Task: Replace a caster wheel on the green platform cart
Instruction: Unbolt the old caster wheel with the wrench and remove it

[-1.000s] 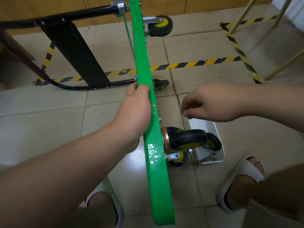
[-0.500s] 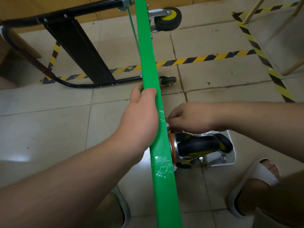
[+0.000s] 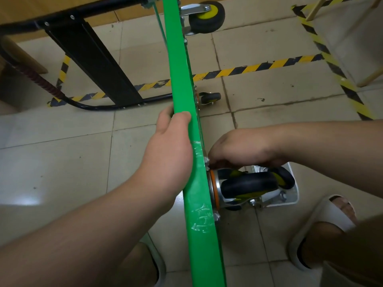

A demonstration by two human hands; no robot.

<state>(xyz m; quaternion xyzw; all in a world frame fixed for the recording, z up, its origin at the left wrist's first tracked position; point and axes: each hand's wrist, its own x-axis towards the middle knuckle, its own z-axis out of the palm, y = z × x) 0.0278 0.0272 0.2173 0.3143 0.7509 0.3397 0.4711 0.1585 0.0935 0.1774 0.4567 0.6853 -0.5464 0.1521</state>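
Our right hand (image 3: 242,150) has its fingers curled down onto the top of the mounting plate (image 3: 213,188). What they pinch is hidden, so we cannot tell the grip. The caster wheel (image 3: 248,185) lies just below this hand, sticking out sideways from the deck. Across the deck, our left hand (image 3: 172,154) clamps the upturned edge of the green platform cart (image 3: 199,235). Of the 2 hands, the right is nearer the wheel.

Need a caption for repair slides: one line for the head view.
Left hand grips the green cart deck, tipped on edge; right hand reaches the caster wheel at its mount.
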